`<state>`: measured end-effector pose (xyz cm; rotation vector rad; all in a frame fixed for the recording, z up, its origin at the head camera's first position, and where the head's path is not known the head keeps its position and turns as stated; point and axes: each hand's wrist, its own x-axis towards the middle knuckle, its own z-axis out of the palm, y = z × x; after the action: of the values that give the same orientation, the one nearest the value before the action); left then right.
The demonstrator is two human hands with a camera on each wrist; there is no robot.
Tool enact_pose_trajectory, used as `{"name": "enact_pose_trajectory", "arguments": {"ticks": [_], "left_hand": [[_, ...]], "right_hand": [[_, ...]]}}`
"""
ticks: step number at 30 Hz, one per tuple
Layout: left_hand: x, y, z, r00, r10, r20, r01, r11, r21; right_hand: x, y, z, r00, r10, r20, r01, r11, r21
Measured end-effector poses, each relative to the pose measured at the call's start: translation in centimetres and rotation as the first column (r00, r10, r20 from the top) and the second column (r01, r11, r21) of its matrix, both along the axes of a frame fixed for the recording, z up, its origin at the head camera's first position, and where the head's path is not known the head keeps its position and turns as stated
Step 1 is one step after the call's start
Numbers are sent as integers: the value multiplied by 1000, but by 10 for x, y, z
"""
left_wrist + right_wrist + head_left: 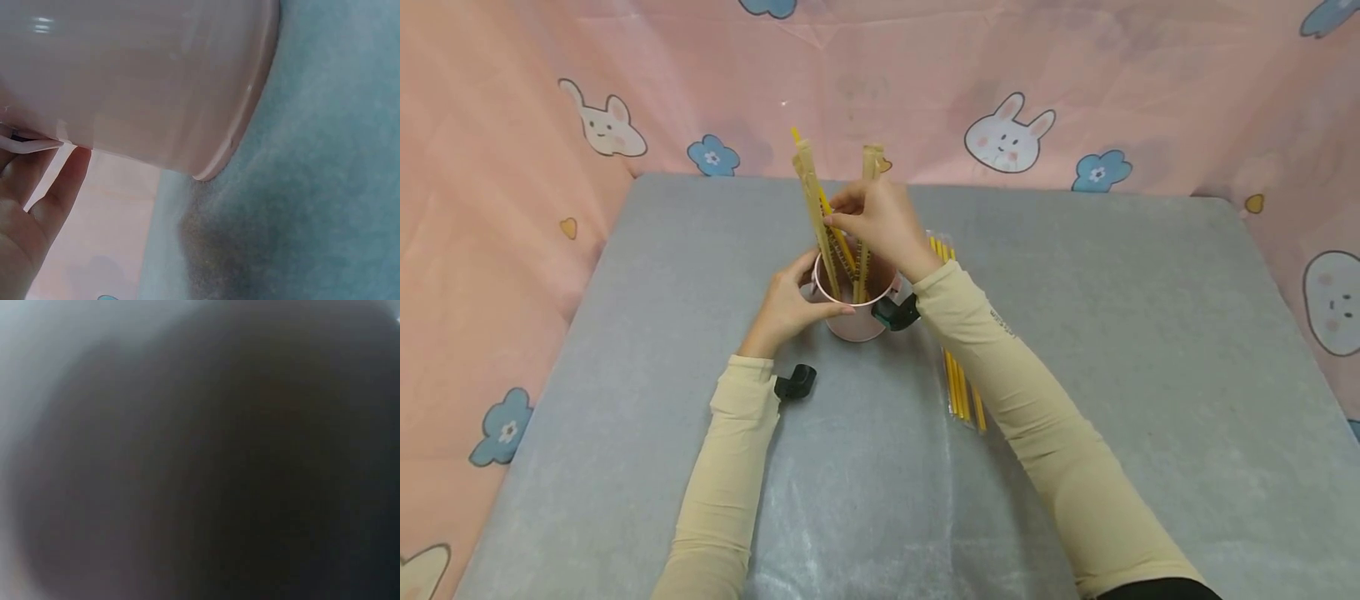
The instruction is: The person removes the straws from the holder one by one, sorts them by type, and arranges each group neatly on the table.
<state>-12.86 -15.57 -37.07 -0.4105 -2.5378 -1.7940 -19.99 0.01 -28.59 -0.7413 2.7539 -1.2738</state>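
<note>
A pink bucket (857, 325) stands on the grey table, its smooth side (144, 81) filling much of the left wrist view. My left hand (786, 304) grips it at the rim, thumb across the front and fingers round the left side. Inside lean several straws in tan printed paper wrappers (817, 208), with another wrapped bundle (871, 162) at the back right. My right hand (883, 218) is above the bucket and pinches a yellow straw (841, 237) between thumb and fingers. The right wrist view is dark and blurred.
Yellow straws in clear plastic sleeves (957, 387) lie on the table right of the bucket, partly under my right forearm. A pink curtain (895, 92) with rabbits and flowers hangs behind the table's far edge. The grey tabletop (1120, 333) stretches to both sides.
</note>
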Motion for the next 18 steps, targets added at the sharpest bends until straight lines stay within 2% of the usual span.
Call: {"name": "enact_pose_trajectory", "arguments": {"ticks": [8,18], "left_hand": [[0,-1,1,1000,-5,-1,5,1000,26],[0,-2,0,1000,-6,-2,6,1000,-6]], "right_hand": [[1,-1,-3,1000,3,-22,-4,999,-51],[4,3,0,1000,2,4,-1,994,-110]]}}
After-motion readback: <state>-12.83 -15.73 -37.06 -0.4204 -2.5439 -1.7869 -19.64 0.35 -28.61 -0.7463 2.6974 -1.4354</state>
